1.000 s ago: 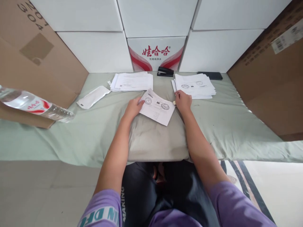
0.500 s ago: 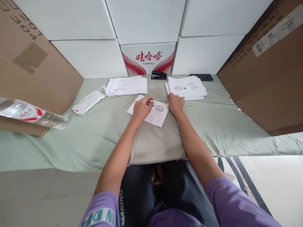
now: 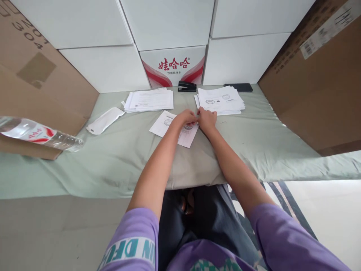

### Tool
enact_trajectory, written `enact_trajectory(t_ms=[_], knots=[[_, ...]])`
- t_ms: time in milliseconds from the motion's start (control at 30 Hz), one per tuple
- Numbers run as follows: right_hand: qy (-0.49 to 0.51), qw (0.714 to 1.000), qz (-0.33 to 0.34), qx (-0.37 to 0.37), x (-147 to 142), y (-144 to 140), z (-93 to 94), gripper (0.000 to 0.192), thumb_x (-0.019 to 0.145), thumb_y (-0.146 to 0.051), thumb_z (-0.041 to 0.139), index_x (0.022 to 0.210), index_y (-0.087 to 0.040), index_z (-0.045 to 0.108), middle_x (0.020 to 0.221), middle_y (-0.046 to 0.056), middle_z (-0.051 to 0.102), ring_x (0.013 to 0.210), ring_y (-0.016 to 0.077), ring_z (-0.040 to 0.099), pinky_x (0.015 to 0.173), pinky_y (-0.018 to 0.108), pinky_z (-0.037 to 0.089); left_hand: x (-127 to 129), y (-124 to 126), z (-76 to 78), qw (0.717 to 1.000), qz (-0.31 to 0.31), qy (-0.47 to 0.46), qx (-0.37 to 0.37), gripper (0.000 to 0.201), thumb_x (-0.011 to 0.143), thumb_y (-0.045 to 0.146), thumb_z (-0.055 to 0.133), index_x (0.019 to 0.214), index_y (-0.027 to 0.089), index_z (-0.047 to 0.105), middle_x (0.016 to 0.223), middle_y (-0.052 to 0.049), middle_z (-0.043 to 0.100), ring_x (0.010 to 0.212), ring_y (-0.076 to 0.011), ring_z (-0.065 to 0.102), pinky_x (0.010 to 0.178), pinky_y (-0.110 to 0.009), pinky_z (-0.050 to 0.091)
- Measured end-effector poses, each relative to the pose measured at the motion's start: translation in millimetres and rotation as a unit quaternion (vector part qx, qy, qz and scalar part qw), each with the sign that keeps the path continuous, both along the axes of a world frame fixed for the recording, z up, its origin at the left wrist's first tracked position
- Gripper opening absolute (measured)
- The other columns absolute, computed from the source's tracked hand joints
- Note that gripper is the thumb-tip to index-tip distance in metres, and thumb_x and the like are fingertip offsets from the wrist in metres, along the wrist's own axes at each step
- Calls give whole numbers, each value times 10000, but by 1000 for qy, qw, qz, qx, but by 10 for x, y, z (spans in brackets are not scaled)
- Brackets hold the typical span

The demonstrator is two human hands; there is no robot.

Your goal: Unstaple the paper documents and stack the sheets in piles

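On the green-sheeted bed (image 3: pixel 118 150) in front of me, a stamped sheet of paper (image 3: pixel 163 126) lies slightly askew on the raised, cushioned middle. I see both hands meeting at its far right corner. The left hand (image 3: pixel 184 118) reaches across the sheet and covers its centre, the fingers (image 3: pixel 193 119) drawn together on the paper's edge. The right hand (image 3: pixel 207 118) sits just beside it, touching it, with its fingers curled in on that same corner; whether they pinch the sheet or only press on it, I cannot tell. Both forearms stretch out from purple sleeves (image 3: pixel 132 241).

Behind the hands are two paper stacks: one stack (image 3: pixel 150 99) to the left, and a stamped stack (image 3: pixel 221 98) to the right, its near edge just beyond the right hand. Between them, against the back wall, stands a black stapler (image 3: pixel 187 86), and a dark phone (image 3: pixel 238 87) lies just behind the right stack. A white pouch (image 3: pixel 104 120) rests well to the left of the sheet. Farther left, a clear water bottle (image 3: pixel 39 134) lies on its side beside a brown carton (image 3: pixel 42 79). White boxes (image 3: pixel 166 22) form the back wall, one printed in red (image 3: pixel 172 67).
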State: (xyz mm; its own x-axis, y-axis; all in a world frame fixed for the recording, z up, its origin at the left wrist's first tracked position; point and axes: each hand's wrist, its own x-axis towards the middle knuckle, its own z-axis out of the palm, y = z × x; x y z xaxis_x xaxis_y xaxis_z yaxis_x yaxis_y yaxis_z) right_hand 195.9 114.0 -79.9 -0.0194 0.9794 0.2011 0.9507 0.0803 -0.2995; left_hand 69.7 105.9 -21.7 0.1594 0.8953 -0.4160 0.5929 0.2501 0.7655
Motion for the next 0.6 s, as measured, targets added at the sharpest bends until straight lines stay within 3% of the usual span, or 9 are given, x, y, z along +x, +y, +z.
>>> enact_trajectory(t_ms=[267,433,600], knots=[[-35,997,25,-61,1,14,97,222,874,-157,490,1042,-224,619,996,98,746,1015,295,643,880,401,288,123,139,124,979,-73,188,-34,303,746,73,689,496,182,558,453,-14,510,530,-151,540,660,-298,441],[-61,995,33,-65,-18,39,79,230,874,-131,496,1054,-212,616,1055,116,733,1040,304,630,871,404,277,130,122,48,988,-35,148,-6,297,693,34,705,480,188,566,479,-47,545,681,-250,665,785,-372,485],[-44,998,30,-41,-6,23,47,227,898,-134,460,1025,-216,629,993,102,739,978,284,630,857,387,268,97,46,-58,996,-2,87,20,272,730,74,706,539,187,549,527,-47,579,670,-229,655,747,-362,486]])
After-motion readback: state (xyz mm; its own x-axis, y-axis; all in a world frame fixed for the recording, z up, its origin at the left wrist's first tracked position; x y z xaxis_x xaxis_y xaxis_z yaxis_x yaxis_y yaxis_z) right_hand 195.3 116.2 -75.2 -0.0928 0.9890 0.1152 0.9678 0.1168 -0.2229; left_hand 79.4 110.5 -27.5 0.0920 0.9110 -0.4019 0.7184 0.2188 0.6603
